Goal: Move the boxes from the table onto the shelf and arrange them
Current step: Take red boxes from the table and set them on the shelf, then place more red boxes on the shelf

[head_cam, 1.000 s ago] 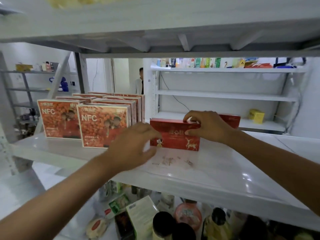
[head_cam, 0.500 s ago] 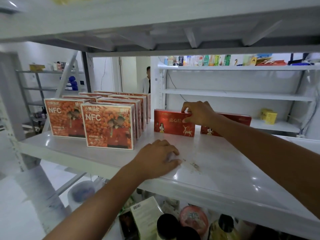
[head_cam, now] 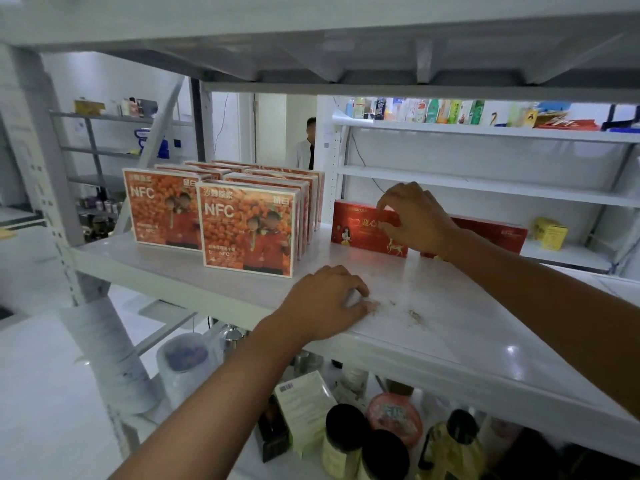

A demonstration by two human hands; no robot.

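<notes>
A long red box (head_cam: 360,233) stands on the white shelf (head_cam: 467,327), just right of the orange NFC boxes (head_cam: 247,230), which stand upright in two rows. My right hand (head_cam: 415,218) curls over the red box's top edge at its right end, thumb on the front face. A second red box (head_cam: 491,233) lies behind it to the right, partly hidden by my right forearm. My left hand (head_cam: 325,303) rests on the shelf near its front edge, fingers bent down onto the surface, holding nothing.
The upper shelf board (head_cam: 311,36) hangs close overhead. Bottles, jars and a green-white carton (head_cam: 304,410) crowd the level below. A yellow box (head_cam: 550,233) sits on a rack behind. A person (head_cam: 310,143) stands in the far doorway. Crumbs (head_cam: 414,315) lie on the shelf.
The red box went back and left, up beside the orange boxes, with my right hand still on it. My left hand let go of it and came down onto the shelf front.
</notes>
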